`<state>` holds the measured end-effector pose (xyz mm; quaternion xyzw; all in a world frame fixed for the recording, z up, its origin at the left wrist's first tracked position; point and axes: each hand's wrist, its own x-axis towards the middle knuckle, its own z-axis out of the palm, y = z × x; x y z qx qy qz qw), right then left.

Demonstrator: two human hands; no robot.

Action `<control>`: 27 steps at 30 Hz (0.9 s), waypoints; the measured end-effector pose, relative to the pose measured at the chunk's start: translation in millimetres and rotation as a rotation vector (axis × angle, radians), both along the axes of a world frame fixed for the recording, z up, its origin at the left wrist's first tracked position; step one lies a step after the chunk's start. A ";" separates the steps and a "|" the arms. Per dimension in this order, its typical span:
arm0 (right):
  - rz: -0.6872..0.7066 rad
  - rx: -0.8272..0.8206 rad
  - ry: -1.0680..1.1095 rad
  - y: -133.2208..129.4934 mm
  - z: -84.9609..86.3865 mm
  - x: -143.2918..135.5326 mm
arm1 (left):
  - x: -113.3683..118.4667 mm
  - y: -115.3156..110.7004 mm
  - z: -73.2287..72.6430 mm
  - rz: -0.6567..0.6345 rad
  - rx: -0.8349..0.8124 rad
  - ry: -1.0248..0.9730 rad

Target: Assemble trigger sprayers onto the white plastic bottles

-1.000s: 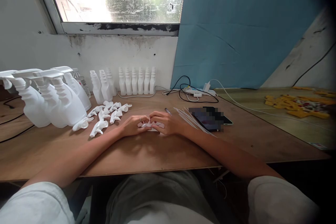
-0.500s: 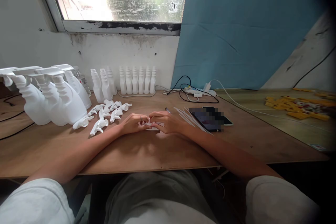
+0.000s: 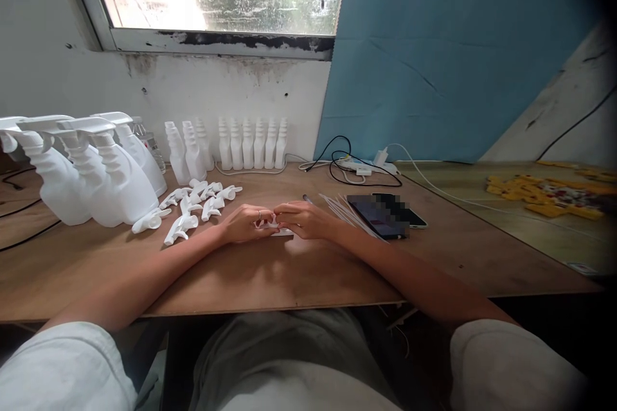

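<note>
Resting on the plywood table [image 3: 270, 279], well back from its near edge, with bare board open in front of the knuckles toward the body. Left hand [image 3: 245, 225] and right hand [image 3: 304, 219] meeting fingertip to fingertip, both curled closed around a small white spray trigger head [image 3: 272, 226], mostly hidden, only pale slivers showing between the fingers. Left of that trigger head, a scatter of loose trigger heads [image 3: 193, 205], then large spray bottles [image 3: 91, 170] crowding that side. Behind it, a row of small white bottles [image 3: 241, 144] against the wall. Right of it, thin white dip tubes [image 3: 348, 212] fanned out just beside a dark phone [image 3: 383, 215], leaving a narrow gap on that side.
</note>
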<state>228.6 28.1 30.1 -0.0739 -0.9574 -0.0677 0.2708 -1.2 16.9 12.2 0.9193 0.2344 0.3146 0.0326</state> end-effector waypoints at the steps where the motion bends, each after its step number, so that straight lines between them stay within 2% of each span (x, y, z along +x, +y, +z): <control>1: -0.002 -0.007 0.002 -0.5 0.4 -0.3 | 0.1 0.5 -0.8 -0.006 0.003 -0.006; 5: -0.001 -0.037 0.008 -0.2 0.5 -0.7 | 0.9 0.7 -0.7 -0.018 -0.007 -0.032; 13: -0.025 -0.032 0.076 -7.7 -0.2 -0.4 | 3.1 -11.7 9.7 -0.022 -0.026 0.008; 19: -0.172 -0.095 0.148 -22.9 -0.4 -11.1 | 5.1 -12.3 3.1 0.247 -0.181 -0.087; 23: -0.229 -0.170 0.118 -28.0 0.9 -16.7 | 6.4 -9.8 0.1 0.249 -0.246 -0.097; 27: -0.191 -0.179 0.102 -28.5 1.1 -17.3 | 7.5 -10.6 1.9 0.223 -0.258 -0.124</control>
